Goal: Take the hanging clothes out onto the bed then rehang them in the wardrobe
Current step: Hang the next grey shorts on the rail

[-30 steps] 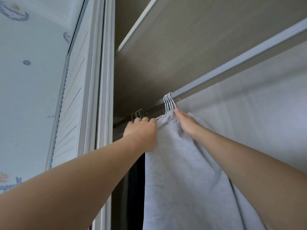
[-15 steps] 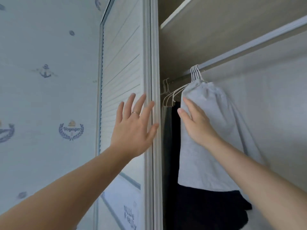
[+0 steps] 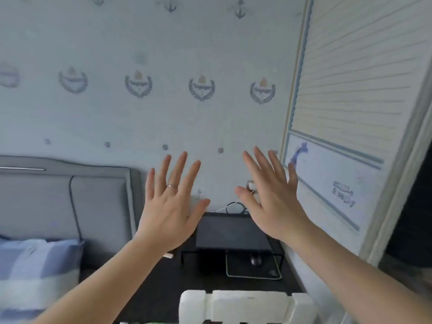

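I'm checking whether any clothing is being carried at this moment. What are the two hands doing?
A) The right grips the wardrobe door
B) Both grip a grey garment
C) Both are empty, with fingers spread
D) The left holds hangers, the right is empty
C: the left hand and the right hand are raised before the wallpapered wall, fingers straight and spread, holding nothing.

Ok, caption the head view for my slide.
Left hand and right hand raised open, empty, before nautical wallpaper; headboard left, wardrobe door right.

Pale anchor-print wallpaper [image 3: 163,113], dark desk [image 3: 161,288], white chair back [image 3: 245,305]
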{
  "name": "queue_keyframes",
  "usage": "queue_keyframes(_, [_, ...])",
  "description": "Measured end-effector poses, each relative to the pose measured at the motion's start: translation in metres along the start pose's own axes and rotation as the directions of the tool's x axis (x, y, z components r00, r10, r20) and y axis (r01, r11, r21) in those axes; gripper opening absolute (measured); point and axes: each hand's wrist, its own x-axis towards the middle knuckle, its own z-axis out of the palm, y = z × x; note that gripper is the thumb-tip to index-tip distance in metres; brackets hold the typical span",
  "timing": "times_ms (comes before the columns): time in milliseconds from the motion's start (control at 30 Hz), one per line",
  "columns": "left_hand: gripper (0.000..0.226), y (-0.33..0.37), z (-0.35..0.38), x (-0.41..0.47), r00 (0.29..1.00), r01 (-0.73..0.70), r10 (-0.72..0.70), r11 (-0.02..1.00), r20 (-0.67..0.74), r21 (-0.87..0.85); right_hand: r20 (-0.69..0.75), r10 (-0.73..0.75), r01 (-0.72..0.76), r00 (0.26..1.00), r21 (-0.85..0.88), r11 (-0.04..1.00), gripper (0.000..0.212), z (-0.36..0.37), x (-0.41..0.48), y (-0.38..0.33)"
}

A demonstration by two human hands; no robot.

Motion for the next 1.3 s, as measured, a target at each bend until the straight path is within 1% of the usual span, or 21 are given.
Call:
queue_keyframes(133, [0.073, -0.089, -0.039, -0.098, 0.973, 0.201, -0.217, 0.963, 0.075, 0.177, 0.142, -0.150, 0.131, 0.978, 0.137, 0.982, 0.072, 0.076, -0.011, -0.105])
queue_keyframes(267, [0.075, -0.154, -0.083, -0.203, 0.896, 0.390, -0.435, 0.866, 0.086, 0.314, 0.237, -0.345, 0.267, 0.908, 0.305, 0.914, 0.069, 0.143, -0.032, -0.210])
queue_keyframes(333, [0.075, -0.177, -0.104, -0.254, 0.835, 0.485, -0.546, 0.791, 0.071, 0.375, 0.275, -0.433, 0.318, 0.858, 0.378, 0.870, 0.069, 0.174, -0.044, -0.260])
queue_keyframes(400, [0.076, -0.194, -0.124, -0.304, 0.759, 0.571, -0.649, 0.704, 0.055, 0.422, 0.311, -0.516, 0.364, 0.798, 0.433, 0.824, 0.071, 0.202, -0.058, -0.308])
queue_keyframes(500, [0.076, -0.214, -0.151, -0.370, 0.625, 0.674, -0.780, 0.557, 0.029, 0.485, 0.350, -0.618, 0.405, 0.703, 0.517, 0.754, 0.072, 0.242, -0.083, -0.376])
queue_keyframes(567, [0.076, -0.229, -0.166, -0.409, 0.536, 0.718, -0.844, 0.456, 0.002, 0.526, 0.370, -0.682, 0.432, 0.631, 0.562, 0.705, 0.073, 0.268, -0.099, -0.420])
queue_keyframes(733, [0.075, -0.274, -0.194, -0.489, 0.342, 0.771, -0.938, 0.243, -0.061, 0.589, 0.394, -0.802, 0.476, 0.450, 0.654, 0.588, 0.075, 0.329, -0.124, -0.531])
queue_keyframes(833, [0.076, -0.301, -0.201, -0.524, 0.199, 0.795, -0.976, 0.105, -0.093, 0.597, 0.397, -0.847, 0.478, 0.353, 0.702, 0.528, 0.074, 0.359, -0.130, -0.591])
queue_keyframes(967, [0.076, -0.332, -0.202, -0.568, -0.010, 0.817, -0.994, -0.069, -0.106, 0.572, 0.412, -0.883, 0.506, 0.223, 0.726, 0.467, 0.072, 0.403, -0.134, -0.654])
queue_keyframes(1033, [0.076, -0.344, -0.201, -0.587, -0.110, 0.819, -0.987, -0.155, -0.115, 0.552, 0.435, -0.889, 0.517, 0.139, 0.734, 0.440, 0.074, 0.427, -0.140, -0.679])
queue_keyframes(1167, [0.076, -0.353, -0.197, -0.626, -0.277, 0.798, -0.955, -0.291, -0.108, 0.528, 0.479, -0.878, 0.521, -0.014, 0.753, 0.402, 0.072, 0.468, -0.161, -0.716])
queue_keyframes(1233, [0.076, -0.355, -0.197, -0.647, -0.346, 0.783, -0.934, -0.342, -0.094, 0.519, 0.501, -0.863, 0.521, -0.071, 0.756, 0.396, 0.071, 0.485, -0.173, -0.728])
queue_keyframes(1300, [0.076, -0.357, -0.198, -0.669, -0.403, 0.759, -0.911, -0.385, -0.085, 0.525, 0.525, -0.844, 0.526, -0.111, 0.751, 0.398, 0.071, 0.501, -0.185, -0.737])
